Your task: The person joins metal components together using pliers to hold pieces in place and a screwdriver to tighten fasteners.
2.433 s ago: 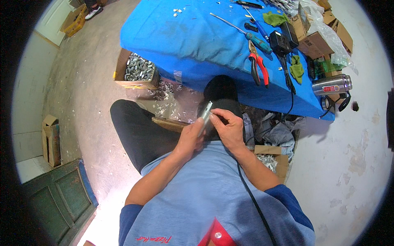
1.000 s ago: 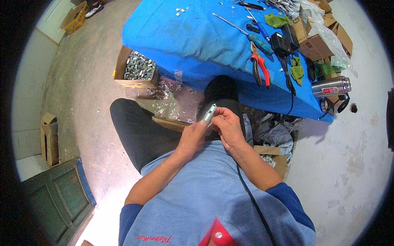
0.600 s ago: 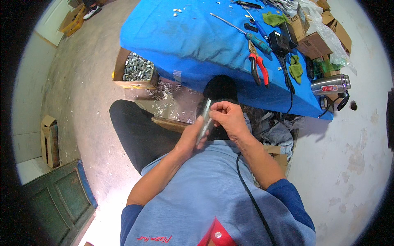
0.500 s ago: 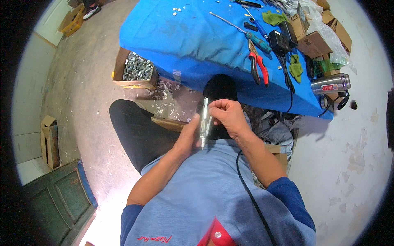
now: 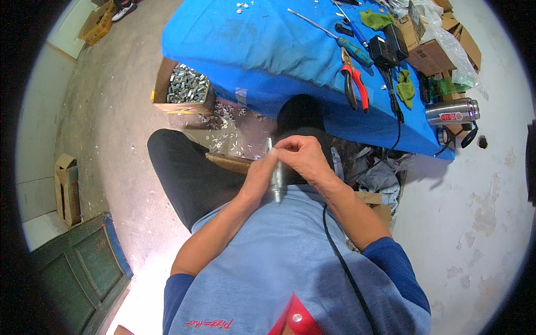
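The left hand (image 5: 259, 177) is closed around a long silver metal piece (image 5: 278, 187). The piece is over the lap, just in front of the belly, with one end poking out past the fingers and the other end near the light blue shirt (image 5: 268, 251). The right hand (image 5: 306, 158) is bent over the far part of the piece, with its thumb and fingers close together there (I can't tell if they pinch something tiny).

Past the knees is a table with a blue cloth (image 5: 245, 50). On it lie red and black pliers (image 5: 360, 89), a screwdriver (image 5: 354, 52) with a blue-green handle, a black power box (image 5: 382, 53) and a green rag (image 5: 405, 94). A shiny flask (image 5: 449, 113) lies on its side near the right edge. Down by the table, on the left, a cardboard box (image 5: 181, 108) is full of little metal bits (image 5: 187, 85).
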A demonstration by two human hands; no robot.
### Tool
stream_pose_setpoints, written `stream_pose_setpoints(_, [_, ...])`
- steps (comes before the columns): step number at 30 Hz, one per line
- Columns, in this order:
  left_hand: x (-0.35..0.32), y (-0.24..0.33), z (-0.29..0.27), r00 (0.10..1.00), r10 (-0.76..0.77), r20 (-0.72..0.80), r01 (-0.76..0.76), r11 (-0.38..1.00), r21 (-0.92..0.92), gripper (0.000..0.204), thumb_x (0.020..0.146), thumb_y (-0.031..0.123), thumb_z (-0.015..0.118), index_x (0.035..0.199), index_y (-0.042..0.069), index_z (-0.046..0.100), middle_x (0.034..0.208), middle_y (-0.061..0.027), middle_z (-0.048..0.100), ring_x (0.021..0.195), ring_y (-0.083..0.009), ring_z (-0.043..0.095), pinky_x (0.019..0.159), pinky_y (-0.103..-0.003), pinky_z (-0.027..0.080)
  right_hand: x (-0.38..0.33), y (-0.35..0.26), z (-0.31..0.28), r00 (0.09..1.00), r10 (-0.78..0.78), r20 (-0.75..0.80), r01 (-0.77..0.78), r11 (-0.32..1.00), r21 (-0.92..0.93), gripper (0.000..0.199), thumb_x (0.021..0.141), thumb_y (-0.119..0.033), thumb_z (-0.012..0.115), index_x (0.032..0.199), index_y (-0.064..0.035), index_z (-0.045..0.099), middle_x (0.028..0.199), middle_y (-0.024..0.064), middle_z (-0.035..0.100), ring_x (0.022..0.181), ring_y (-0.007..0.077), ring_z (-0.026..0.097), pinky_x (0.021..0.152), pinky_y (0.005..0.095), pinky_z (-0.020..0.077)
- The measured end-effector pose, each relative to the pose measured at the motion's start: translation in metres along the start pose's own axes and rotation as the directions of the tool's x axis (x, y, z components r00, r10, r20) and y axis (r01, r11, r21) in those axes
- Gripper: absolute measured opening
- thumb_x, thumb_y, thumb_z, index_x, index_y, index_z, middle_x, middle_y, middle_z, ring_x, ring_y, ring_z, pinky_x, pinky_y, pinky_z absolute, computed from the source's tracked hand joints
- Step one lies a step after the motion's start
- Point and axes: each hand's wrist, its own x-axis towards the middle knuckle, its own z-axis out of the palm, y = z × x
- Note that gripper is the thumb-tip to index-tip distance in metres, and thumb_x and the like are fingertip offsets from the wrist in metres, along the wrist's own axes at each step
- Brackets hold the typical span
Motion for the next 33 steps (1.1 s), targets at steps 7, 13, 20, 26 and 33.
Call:
stream_pose_setpoints(7, [-0.002,-0.003,0.003,0.99,0.102,-0.1,-0.096,0.994,0.06,0.049,0.102,0.039,0.043,0.1,-0.004,0.066,0.087,-0.0023,0.061,0.078,-0.0085,0.052,0.067,-0.025,0.042,-0.01,-0.009,0.01,0.998,0.014,-0.064,-0.019,0.997,-0.079,0.027,0.082,-0.009,0.065,0.104,0.006,0.067,0.082,0.0049,0.069,0.075,0.0079,0.062,0.067,0.0233,0.0491])
stream_pose_setpoints(13, [-0.013,0.008,-0.001,0.994,0.108,-0.026,-0.103,0.985,0.135,0.05,0.103,0.038,0.041,0.104,-0.006,0.065,0.091,-0.0049,0.063,0.082,-0.0097,0.055,0.071,-0.025,0.044,-0.015,-0.003,0.016,0.996,-0.004,-0.086,0.008,0.999,0.04,0.031,0.077,-0.008,0.063,0.104,0.0059,0.066,0.09,0.0154,0.071,0.082,0.0188,0.069,0.074,0.0304,0.0538])
stream_pose_setpoints(20, [-0.019,0.015,0.009,0.991,0.136,-0.014,-0.134,0.986,0.094,0.056,0.101,0.048,0.042,0.098,-0.001,0.068,0.078,0.0007,0.059,0.067,-0.0064,0.049,0.058,-0.023,0.038,-0.025,0.005,0.016,0.992,0.056,-0.11,-0.031,0.975,0.219,0.024,0.08,0.0,0.058,0.102,0.0056,0.065,0.09,0.0104,0.07,0.082,0.0143,0.066,0.073,0.0264,0.0524])
stream_pose_setpoints(26, [-0.016,0.01,0.008,1.0,0.027,-0.001,-0.027,0.999,0.046,0.052,0.101,0.048,0.041,0.092,0.002,0.066,0.077,0.002,0.058,0.065,-0.0059,0.047,0.056,-0.024,0.037,-0.031,0.01,0.02,0.984,0.105,-0.145,-0.045,0.928,0.371,0.015,0.082,0.001,0.058,0.095,0.0032,0.065,0.083,0.005,0.067,0.073,0.0094,0.062,0.066,0.0224,0.0495])
stream_pose_setpoints(33, [-0.011,0.008,0.003,1.0,-0.029,0.01,0.029,0.999,-0.024,0.046,0.101,0.044,0.043,0.09,0.004,0.064,0.078,0.0012,0.057,0.067,-0.0072,0.049,0.058,-0.025,0.038,-0.031,0.004,0.023,0.979,-0.027,-0.2,0.041,0.997,0.07,0.01,0.085,-0.004,0.06,0.092,0.0009,0.064,0.075,0.0003,0.061,0.065,0.0038,0.054,0.057,0.0197,0.0438])
